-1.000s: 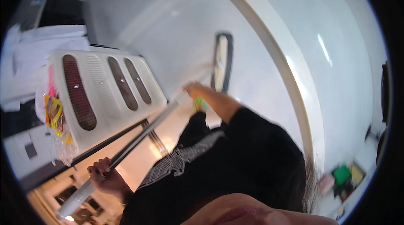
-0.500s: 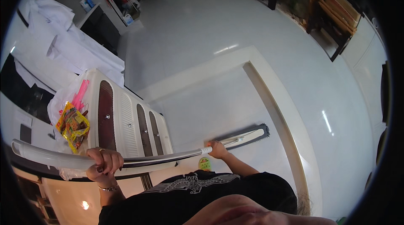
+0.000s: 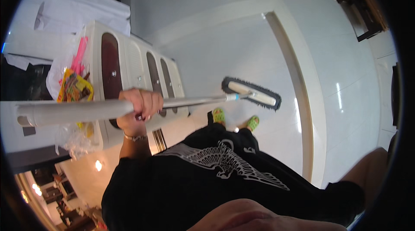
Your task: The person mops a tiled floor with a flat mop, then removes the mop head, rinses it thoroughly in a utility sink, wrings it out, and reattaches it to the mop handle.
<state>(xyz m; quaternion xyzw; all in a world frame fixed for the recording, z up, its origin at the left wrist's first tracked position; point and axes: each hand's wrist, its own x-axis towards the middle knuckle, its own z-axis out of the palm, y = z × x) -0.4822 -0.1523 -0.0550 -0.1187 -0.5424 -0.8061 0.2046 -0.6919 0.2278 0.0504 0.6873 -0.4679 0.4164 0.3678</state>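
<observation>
My left hand (image 3: pixel 142 102) is wrapped around the thick white grip of a flat mop (image 3: pixel 78 112). The mop's pole runs rightward from my fist, past a blue collar, to a flat mop head (image 3: pixel 264 97) with a white plate and dark grey fringe. That head lies on the pale floor in front of my green clogs (image 3: pixel 218 115). On my right side only the upper arm (image 3: pixel 375 170) shows at the picture's edge; my right hand is out of sight.
Left of the mop stands a cream drawer cabinet (image 3: pixel 130 54) with dark oval panels. A yellow package (image 3: pixel 77 87), a pink object (image 3: pixel 79 54) and clear plastic (image 3: pixel 75 142) sit on it. White cloth (image 3: pixel 86 10) lies beyond. A raised pale ledge (image 3: pixel 298 79) borders the floor to the right.
My right hand has let go of the mop's pole and swung out of view to the right. The mop head has turned and shifted. My view has tilted, bringing both clogs into sight.
</observation>
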